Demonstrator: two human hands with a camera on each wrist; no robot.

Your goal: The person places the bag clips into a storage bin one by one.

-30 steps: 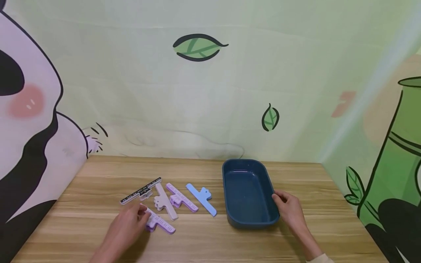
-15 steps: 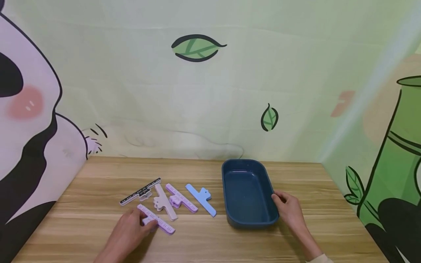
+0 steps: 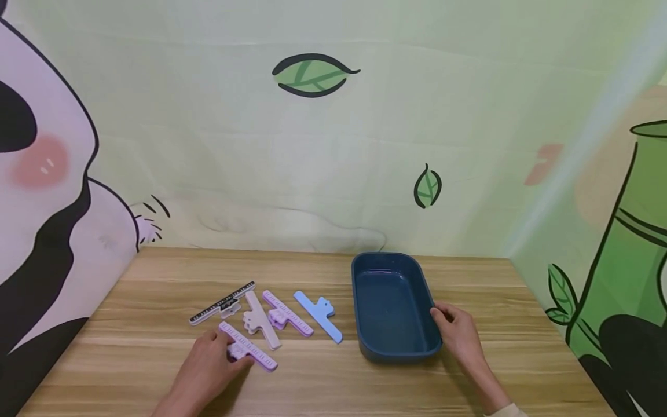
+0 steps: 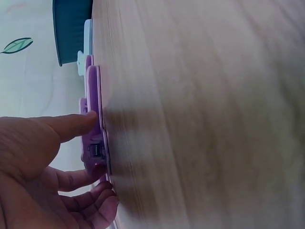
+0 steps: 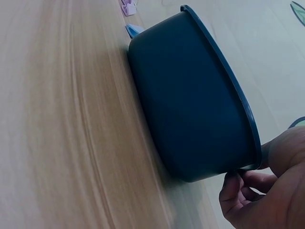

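Observation:
My left hand (image 3: 211, 362) is at the nearest purple clip (image 3: 249, 346), which lies on the table with ruler-like marks along its bar. In the left wrist view the thumb touches the side of that purple clip (image 4: 93, 90) and the index finger reaches its other end, pinching it. My right hand (image 3: 458, 330) grips the right rim of a dark blue plastic bin (image 3: 398, 354), thumb on top and fingers curled below the lip, as the right wrist view shows. Nothing lies inside the bin.
Behind the held clip lie a black-and-white clip (image 3: 223, 303), a pale grey-pink clip (image 3: 263, 321), a second purple clip (image 3: 289, 314) and a blue clip (image 3: 319, 316) left of the bin. A printed cloth backdrop (image 3: 234, 145) rises behind the wooden table (image 3: 312, 394).
My left hand has come down from above the near purple clip, shifting slightly right, and its thumb and finger have closed on it. The right hand and the bin have stayed still.

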